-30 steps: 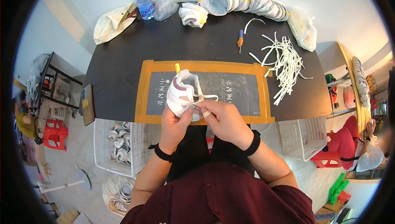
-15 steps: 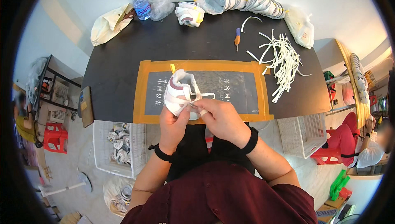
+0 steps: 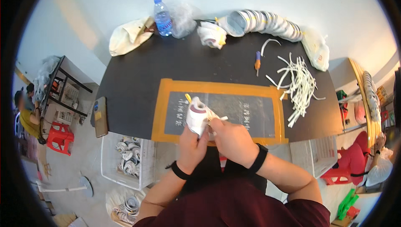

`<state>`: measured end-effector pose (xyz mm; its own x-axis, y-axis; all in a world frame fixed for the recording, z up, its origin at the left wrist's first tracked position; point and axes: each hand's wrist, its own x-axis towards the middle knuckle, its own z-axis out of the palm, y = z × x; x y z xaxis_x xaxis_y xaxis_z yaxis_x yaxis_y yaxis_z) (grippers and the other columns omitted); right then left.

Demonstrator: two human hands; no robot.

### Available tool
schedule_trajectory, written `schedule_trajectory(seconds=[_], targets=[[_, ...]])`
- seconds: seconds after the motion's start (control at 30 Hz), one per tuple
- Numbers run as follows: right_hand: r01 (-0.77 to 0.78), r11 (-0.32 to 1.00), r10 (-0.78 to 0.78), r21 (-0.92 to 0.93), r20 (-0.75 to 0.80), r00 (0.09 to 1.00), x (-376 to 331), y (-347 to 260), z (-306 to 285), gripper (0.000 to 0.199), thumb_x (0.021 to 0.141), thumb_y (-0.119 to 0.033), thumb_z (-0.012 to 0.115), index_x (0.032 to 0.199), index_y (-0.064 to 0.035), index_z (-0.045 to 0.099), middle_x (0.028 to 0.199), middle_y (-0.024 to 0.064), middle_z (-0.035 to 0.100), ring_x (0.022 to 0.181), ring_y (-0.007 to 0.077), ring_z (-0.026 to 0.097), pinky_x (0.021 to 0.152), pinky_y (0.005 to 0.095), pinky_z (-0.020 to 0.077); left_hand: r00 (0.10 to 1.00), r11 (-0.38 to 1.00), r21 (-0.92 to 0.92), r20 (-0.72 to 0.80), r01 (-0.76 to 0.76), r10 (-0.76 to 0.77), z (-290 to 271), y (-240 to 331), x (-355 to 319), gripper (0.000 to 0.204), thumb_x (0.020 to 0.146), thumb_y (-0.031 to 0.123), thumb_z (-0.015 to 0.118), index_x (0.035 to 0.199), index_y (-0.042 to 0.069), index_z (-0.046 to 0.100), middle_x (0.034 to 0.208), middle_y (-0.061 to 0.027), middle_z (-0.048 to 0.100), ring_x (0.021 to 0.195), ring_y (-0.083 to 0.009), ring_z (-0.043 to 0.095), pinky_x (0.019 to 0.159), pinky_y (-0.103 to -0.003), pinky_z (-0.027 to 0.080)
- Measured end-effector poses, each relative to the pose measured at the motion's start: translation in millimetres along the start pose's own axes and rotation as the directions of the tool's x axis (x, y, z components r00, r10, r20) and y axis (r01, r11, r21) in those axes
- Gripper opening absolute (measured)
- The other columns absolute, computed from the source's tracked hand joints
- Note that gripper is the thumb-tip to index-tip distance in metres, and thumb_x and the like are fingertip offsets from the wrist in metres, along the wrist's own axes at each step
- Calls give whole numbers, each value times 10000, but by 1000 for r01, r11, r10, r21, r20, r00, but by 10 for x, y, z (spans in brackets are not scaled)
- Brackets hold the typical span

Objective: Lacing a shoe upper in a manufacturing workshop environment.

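Note:
A white shoe upper [image 3: 194,120] with a maroon patch and a yellow pull tab [image 3: 188,98] is held over the near part of the table. My left hand [image 3: 191,148] is closed around its lower left side, thumb against the front. At the lacing edge, the fingers of my right hand [image 3: 234,140] are pinched together on a white shoelace [image 3: 223,118]. A short piece of that lace shows above my knuckles. My fingers cover the exact spot where lace and upper meet.
A taped dark sheet [image 3: 217,88] lies beneath my hands. Loose white laces [image 3: 301,86] and an orange-and-blue-handled tool [image 3: 257,62] lie right. Stacked uppers [image 3: 267,22], a bottle [image 3: 163,20] and a cap [image 3: 128,39] line the back. A crate of uppers [image 3: 109,172] stands lower left; a phone [image 3: 100,116] lies at the left edge.
The whole view has shifted, so the table sits lower and further right. The upper has turned in my left hand. The lace loop beside it now shows only as a short piece.

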<state>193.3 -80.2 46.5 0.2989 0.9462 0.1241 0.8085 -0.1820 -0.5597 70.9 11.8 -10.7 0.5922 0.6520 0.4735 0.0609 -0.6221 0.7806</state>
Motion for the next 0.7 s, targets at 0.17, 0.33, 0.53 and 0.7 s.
schedule_trajectory(seconds=[0.17,0.33,0.53,0.7], targets=[[-171,831,117,530,135,984,195,251,23,86,856,-72,582,930,-44,546,737,123,584,670,194,602,623,318,488,999,1000,-26,-51,-13,12,20,-14,-37,268,857,45,595,1123,11,615,996,-199,602,819,-354,619,701,-387,494],[77,995,-90,69,209,974,309,28,-102,86,833,-64,587,896,-28,541,751,137,593,659,211,604,608,314,499,985,978,-123,-12,169,-172,24,-32,-31,238,918,78,586,1142,0,610,1061,-168,618,942,-290,631,795,-351,491],[-545,653,247,525,533,809,580,212,-12,157,810,-66,560,965,-42,554,779,197,623,721,329,640,610,375,510,966,955,-161,-24,250,-257,25,-58,-17,318,824,-25,563,1138,-3,606,1019,-202,606,901,-381,614,771,-404,504],[41,999,-30,-28,303,953,552,-9,1,148,828,-61,540,973,-46,567,848,190,625,737,375,641,655,404,522,971,965,-146,-65,219,-231,-5,-101,22,245,817,-4,589,1062,2,613,1027,-222,598,912,-403,601,776,-429,504]])
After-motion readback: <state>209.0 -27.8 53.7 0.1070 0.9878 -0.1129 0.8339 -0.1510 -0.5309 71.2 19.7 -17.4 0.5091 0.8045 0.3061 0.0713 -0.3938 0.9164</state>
